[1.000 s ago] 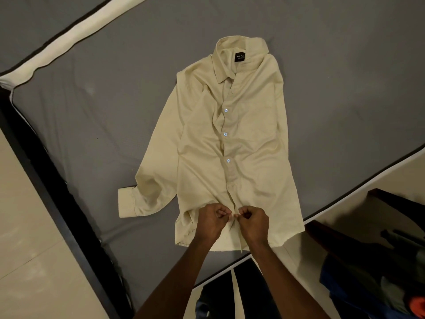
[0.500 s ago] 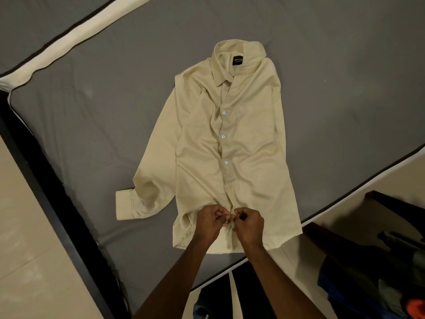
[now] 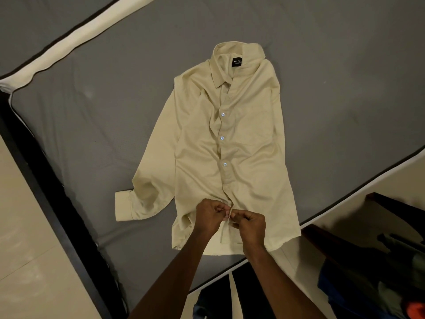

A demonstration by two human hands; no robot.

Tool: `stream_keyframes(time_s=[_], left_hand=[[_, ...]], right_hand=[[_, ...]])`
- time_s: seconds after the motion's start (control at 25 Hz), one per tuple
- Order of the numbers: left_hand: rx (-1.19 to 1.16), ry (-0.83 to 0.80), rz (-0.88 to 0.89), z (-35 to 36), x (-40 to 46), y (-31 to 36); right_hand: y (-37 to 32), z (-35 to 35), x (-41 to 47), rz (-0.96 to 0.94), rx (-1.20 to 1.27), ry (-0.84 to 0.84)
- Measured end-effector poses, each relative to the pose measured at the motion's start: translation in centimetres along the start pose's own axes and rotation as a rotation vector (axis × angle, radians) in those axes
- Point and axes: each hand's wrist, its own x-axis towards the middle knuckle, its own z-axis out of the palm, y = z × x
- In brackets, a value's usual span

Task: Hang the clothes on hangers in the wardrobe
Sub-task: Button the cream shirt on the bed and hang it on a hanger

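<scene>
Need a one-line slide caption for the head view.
Both hands pinch the cream shirt placket, laid flat on the grey bed.

Single head-worn wide-angle view. It looked steeply down from above the near edge of the bed (image 3: 69, 125), facing forward across the grey sheet. Both forearms entered from the bottom of frame; the left hand (image 3: 210, 215) and right hand (image 3: 249, 224) sat low and centre, close to the lens. Floor (image 3: 30, 261) showed at lower left. No second view overlapped.
</scene>
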Motion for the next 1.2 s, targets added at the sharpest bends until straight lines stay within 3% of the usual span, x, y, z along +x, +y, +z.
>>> stream_keyframes(time_s=[0.24,0.44,0.68,0.84,1.04,1.2], left_hand=[[0.068,-0.035,-0.020,-0.9,-0.3,0.7],[-0.082,0.015,-0.058,-0.8,-0.5,1.1],[-0.056,-0.047,-0.001,-1.5,-0.1,2.0],[0.177,-0.038,0.094,-1.6,0.7,2.6],[0.415,0.095,0.165,-1.3,0.8,4.5],[0.447,0.417,0.365,-4.4,2.9,9.9]], right_hand=[[-0.4,0.0,0.4,-0.068,-0.101,-0.014],[-0.4,0.2,0.9,-0.148,-0.173,-0.052],[-1.7,-0.7,1.6,0.180,0.115,-0.182],[-2.9,-0.8,2.1,0.256,0.136,-0.264],[-4.9,-0.5,2.4,0.079,-0.109,-0.146],[-10.6,-1.1,5.6,-0.241,-0.161,0.019]])
